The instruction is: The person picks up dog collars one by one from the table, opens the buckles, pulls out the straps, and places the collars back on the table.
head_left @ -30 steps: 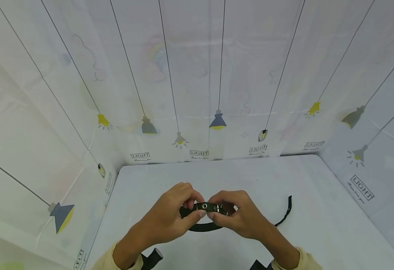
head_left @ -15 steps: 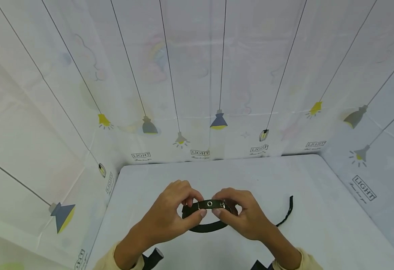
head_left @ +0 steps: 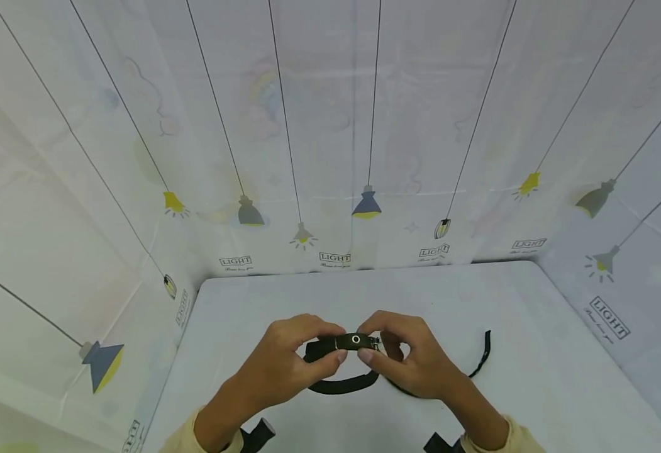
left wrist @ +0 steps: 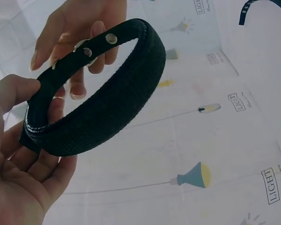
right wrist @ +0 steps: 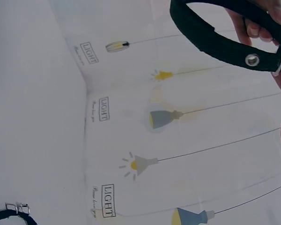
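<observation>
A dark green pet collar [head_left: 358, 341] with metal eyelets is held up in front of me, its buckled strap forming a loop. My left hand [head_left: 287, 358] pinches the loop's left side between thumb and fingers; the left wrist view shows the thumb pressing the collar [left wrist: 107, 110] from one side. My right hand [head_left: 415, 355] has thumb and forefinger on the strap beside the buckle. Part of that buckle is hidden by the fingers. In the right wrist view an eyelet of the collar [right wrist: 220, 49] shows close to the buckle.
A second dark strap with eyelets [head_left: 486, 347] lies on the white table [head_left: 285, 292] at the right, partly behind my right forearm; its metal buckle [right wrist: 18, 208] shows in the right wrist view. Hanging cloth [head_left: 330, 126] printed with lamps surrounds the table.
The collar's eyelet strap has shifted a little right and up, together with my right hand. My left forefinger has straightened along the collar's top. More of the second strap shows below my right hand.
</observation>
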A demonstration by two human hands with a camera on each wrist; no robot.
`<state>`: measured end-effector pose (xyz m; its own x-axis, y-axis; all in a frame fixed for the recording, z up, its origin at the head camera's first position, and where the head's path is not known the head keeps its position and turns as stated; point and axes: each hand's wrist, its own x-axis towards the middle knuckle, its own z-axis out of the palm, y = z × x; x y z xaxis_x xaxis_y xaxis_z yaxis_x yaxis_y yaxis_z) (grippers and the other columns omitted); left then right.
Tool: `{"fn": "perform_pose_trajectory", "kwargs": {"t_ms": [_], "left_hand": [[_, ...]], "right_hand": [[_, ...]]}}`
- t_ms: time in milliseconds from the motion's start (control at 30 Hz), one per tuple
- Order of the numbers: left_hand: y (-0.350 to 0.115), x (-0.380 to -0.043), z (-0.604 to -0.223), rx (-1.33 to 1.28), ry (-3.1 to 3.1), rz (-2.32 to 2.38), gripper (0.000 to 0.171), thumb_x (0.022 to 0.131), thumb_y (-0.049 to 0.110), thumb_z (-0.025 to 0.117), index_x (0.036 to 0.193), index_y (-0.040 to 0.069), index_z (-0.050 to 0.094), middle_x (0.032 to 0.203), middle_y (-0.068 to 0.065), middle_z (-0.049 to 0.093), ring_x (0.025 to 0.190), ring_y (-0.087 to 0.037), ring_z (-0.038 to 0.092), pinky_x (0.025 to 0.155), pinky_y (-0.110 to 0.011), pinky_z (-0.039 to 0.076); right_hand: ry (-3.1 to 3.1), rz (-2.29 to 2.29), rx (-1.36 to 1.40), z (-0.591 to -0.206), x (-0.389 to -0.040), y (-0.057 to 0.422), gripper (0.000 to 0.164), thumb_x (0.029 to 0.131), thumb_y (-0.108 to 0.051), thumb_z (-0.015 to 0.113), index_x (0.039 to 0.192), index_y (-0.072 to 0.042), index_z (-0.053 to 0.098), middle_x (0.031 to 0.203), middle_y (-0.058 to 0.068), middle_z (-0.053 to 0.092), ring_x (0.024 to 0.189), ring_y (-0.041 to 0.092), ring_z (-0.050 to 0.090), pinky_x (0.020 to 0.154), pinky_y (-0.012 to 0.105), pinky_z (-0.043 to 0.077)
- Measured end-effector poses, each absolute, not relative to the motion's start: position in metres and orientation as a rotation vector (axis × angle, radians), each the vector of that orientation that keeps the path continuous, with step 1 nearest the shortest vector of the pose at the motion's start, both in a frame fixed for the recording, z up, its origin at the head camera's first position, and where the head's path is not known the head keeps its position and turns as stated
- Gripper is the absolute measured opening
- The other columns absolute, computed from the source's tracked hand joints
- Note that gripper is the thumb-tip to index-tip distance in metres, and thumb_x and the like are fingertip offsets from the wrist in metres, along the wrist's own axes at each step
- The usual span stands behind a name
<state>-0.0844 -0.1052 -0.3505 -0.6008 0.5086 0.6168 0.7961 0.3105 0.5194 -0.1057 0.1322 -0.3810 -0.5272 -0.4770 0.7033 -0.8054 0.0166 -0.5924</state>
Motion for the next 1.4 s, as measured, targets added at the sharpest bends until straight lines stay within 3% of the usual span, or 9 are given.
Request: {"fn": "perform_pose_trajectory", "kwargs": {"t_ms": [133, 233, 533, 833, 1033, 1400], "left_hand": [[-0.108, -0.083, -0.348, -1.174, -2.299, -1.134, 0.019, 0.089, 0.014, 0.077, 0.107, 0.012, 0.073, 0.095, 0.004, 0.073, 0.086, -0.003, 0.066, 0.076, -0.015, 0.054], [-0.109, -0.081, -0.347, -1.188, -2.336, -1.09, 0.02, 0.087, 0.014, 0.078, 0.106, 0.012, 0.073, 0.095, 0.004, 0.072, 0.085, -0.003, 0.065, 0.074, -0.014, 0.053], [-0.107, -0.081, -0.345, -1.233, -2.369, -1.011, 0.018, 0.088, 0.013, 0.077, 0.105, 0.013, 0.072, 0.093, 0.005, 0.071, 0.082, -0.003, 0.063, 0.072, -0.012, 0.051], [-0.105, -0.078, -0.344, -1.122, -2.423, -1.065, 0.017, 0.087, 0.014, 0.076, 0.104, 0.015, 0.072, 0.097, 0.009, 0.072, 0.087, -0.001, 0.064, 0.077, -0.019, 0.055], [-0.103, -0.076, -0.344, -1.073, -2.433, -1.15, 0.016, 0.087, 0.014, 0.076, 0.101, 0.018, 0.072, 0.096, 0.012, 0.071, 0.089, 0.0, 0.065, 0.078, -0.019, 0.055], [-0.101, -0.072, -0.344, -1.023, -2.423, -1.322, 0.017, 0.086, 0.012, 0.077, 0.101, 0.019, 0.072, 0.096, 0.011, 0.071, 0.088, -0.001, 0.066, 0.078, -0.022, 0.057]], "right_hand": [[-1.972, 1.389, 1.341, -0.378, -0.11, 0.136, 0.027, 0.089, -0.018, 0.077, 0.113, -0.012, 0.068, 0.095, -0.001, 0.069, 0.052, -0.007, 0.038, 0.045, 0.009, 0.034], [-1.987, 1.315, 1.383, -0.371, -0.111, 0.137, 0.03, 0.089, -0.024, 0.079, 0.115, -0.012, 0.069, 0.099, 0.0, 0.07, 0.055, -0.006, 0.041, 0.049, 0.007, 0.036], [-2.08, 1.196, 1.532, -0.355, -0.108, 0.136, 0.023, 0.087, -0.017, 0.08, 0.109, -0.014, 0.074, 0.094, -0.006, 0.073, 0.061, -0.003, 0.049, 0.055, 0.004, 0.041], [-1.914, 1.227, 1.575, -0.356, -0.112, 0.135, 0.016, 0.092, -0.014, 0.074, 0.105, -0.004, 0.077, 0.093, 0.001, 0.071, 0.063, 0.0, 0.053, 0.057, 0.005, 0.044], [-1.801, 1.308, 1.569, -0.36, -0.113, 0.134, 0.014, 0.09, -0.01, 0.075, 0.102, -0.002, 0.077, 0.091, 0.005, 0.071, 0.069, 0.004, 0.061, 0.058, 0.008, 0.049], [-1.926, 1.542, 1.542, -0.361, -0.109, 0.142, 0.029, 0.084, 0.0, 0.078, 0.112, -0.007, 0.071, 0.087, 0.002, 0.068, 0.067, 0.003, 0.062, 0.059, 0.017, 0.055]]}}
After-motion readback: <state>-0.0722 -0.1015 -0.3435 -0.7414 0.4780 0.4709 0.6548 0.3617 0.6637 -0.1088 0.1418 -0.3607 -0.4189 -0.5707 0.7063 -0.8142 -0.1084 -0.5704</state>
